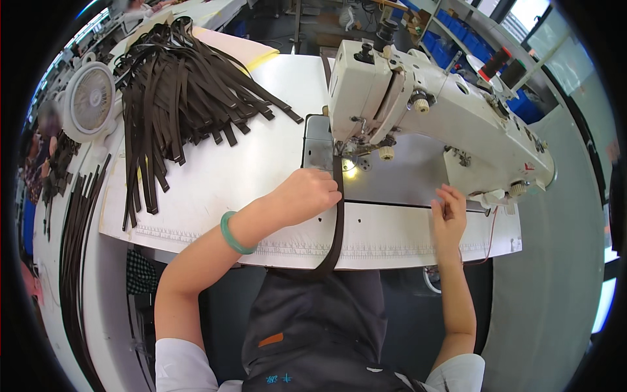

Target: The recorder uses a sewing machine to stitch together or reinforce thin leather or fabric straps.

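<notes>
A dark brown strap (338, 225) runs from under the needle area of a white sewing machine (361, 85), down across the table and over its front edge toward my lap. My left hand (305, 195), with a green bangle on its wrist, is closed at the strap's left edge, just in front of the metal needle plate (318, 149). The fingertips pinch the strap there, though the hand partly hides the grip. To the right, my right hand (449, 219) is raised over the table's front part. Its fingers are loosely bent and apart, with nothing seen in them.
A big heap of dark straps (179, 91) covers the table's back left. Beside it stands a small white fan (91, 98). More long straps (81, 261) hang over a surface at far left. A ruler scale (392, 250) lines the front edge, and thread spools (495, 64) top the machine.
</notes>
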Tool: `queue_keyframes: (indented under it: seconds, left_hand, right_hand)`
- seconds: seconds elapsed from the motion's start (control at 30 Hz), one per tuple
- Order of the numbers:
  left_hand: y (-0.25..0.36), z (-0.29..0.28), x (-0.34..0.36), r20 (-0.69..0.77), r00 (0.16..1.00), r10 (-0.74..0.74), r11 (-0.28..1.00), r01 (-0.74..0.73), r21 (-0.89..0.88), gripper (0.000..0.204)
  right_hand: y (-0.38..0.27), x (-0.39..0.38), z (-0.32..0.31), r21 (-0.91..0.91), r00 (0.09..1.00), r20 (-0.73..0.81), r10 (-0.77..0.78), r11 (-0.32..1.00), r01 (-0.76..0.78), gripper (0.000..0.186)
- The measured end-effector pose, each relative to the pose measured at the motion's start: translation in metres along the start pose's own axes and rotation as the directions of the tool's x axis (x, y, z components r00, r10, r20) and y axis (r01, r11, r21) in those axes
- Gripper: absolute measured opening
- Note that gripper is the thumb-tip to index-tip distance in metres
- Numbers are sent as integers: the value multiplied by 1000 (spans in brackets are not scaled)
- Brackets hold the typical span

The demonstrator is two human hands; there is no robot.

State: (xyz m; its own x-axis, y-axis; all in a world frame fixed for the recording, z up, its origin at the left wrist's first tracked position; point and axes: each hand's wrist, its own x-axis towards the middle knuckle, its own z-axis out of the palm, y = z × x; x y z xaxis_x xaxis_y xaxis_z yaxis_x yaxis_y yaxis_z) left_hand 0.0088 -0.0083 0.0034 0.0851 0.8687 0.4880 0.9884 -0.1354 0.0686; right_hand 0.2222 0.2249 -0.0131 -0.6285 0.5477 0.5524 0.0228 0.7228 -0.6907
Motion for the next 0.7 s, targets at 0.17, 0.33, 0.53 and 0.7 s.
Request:
queue_keyframes:
  seconds: [0.17, 0.33, 0.53, 0.7]
  left_hand:
    - [-66, 2, 5, 8, 920, -392, 920, 392, 34, 10]
    - [-123, 42, 58, 45, 579, -814, 578, 803, 142, 58]
    - [-128, 48, 70, 0, 491, -871, 491, 871, 0, 43]
    - [-98, 25, 29, 67, 423, -904, 214, 582, -785, 20]
  right_hand:
    - [-6, -16, 9, 165, 973, 17, 229, 959, -228, 21]
    - [5, -30, -2, 16, 949, 239, 208, 976, -218, 39]
    - [-40, -28, 16, -163, 972, 218, 83, 985, -47, 34]
    - [-108, -7, 65, 498, 540, 797, 271, 210, -841, 27]
